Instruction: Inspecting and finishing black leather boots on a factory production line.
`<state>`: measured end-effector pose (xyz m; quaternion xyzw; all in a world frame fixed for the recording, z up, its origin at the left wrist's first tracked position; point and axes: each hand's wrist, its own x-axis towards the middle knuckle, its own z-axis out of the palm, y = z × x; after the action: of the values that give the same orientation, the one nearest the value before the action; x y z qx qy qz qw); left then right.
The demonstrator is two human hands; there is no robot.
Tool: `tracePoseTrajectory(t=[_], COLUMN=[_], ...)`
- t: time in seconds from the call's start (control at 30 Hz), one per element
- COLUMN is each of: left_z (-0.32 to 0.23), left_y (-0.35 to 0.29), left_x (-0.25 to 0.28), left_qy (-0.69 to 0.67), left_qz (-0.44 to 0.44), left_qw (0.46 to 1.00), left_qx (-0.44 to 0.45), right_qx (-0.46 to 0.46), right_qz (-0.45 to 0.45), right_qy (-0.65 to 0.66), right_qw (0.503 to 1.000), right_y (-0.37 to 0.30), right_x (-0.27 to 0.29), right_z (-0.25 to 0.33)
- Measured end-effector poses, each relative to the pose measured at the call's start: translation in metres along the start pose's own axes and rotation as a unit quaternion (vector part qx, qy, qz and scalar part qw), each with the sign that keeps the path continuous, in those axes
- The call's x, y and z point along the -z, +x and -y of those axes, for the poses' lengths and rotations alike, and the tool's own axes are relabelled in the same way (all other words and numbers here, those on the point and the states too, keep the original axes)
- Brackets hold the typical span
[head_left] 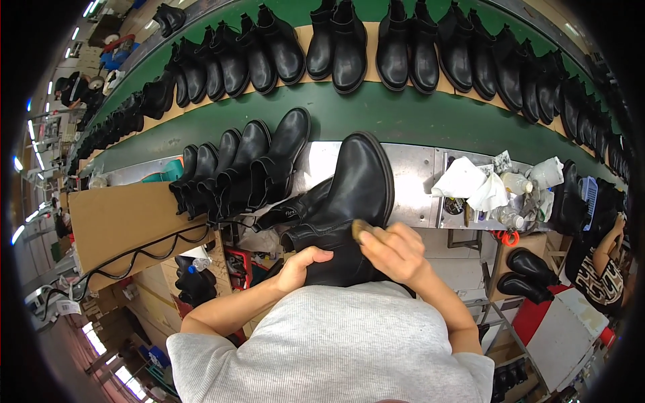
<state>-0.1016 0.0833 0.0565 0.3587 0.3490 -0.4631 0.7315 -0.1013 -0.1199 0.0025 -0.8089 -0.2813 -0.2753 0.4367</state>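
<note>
A black ankle boot [355, 195] stands sole outward against my body, toe pointing away. My left hand [300, 264] grips its shaft near the top opening. My right hand [395, 250] presses a small brownish pad [361, 229] against the boot's side near the heel. Under the boot, a second black boot [295, 210] lies on its side.
Several black boots [242, 168] stand in a row on the metal bench edge [416, 168] at left. More boots [403, 47] line the green conveyor [403, 114] beyond. White rags [470, 185] and small bottles lie at right. A cardboard sheet [121, 221] sits at left; another person [601, 269] works at right.
</note>
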Motion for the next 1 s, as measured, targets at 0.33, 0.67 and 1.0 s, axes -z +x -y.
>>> tracePoseTrajectory(t=[0.33, 0.67, 1.0], left_z=[-0.007, -0.002, 0.004], left_y=[0.000, -0.003, 0.007], left_x=[0.004, -0.001, 0.006], left_qy=[-0.033, -0.039, 0.121], left_qz=[-0.071, -0.040, 0.024], left_qw=[0.996, 0.997, 0.986], left_qx=[-0.030, -0.055, -0.108], right_qx=[-0.423, -0.307, -0.127], right_qz=[-0.037, 0.018, 0.128], right_qy=[-0.137, 0.117, -0.027], right_qw=[0.895, 0.944, 0.983], right_y=[-0.076, 0.012, 0.028], right_x=[-0.003, -0.004, -0.003], right_z=[-0.102, -0.031, -0.003])
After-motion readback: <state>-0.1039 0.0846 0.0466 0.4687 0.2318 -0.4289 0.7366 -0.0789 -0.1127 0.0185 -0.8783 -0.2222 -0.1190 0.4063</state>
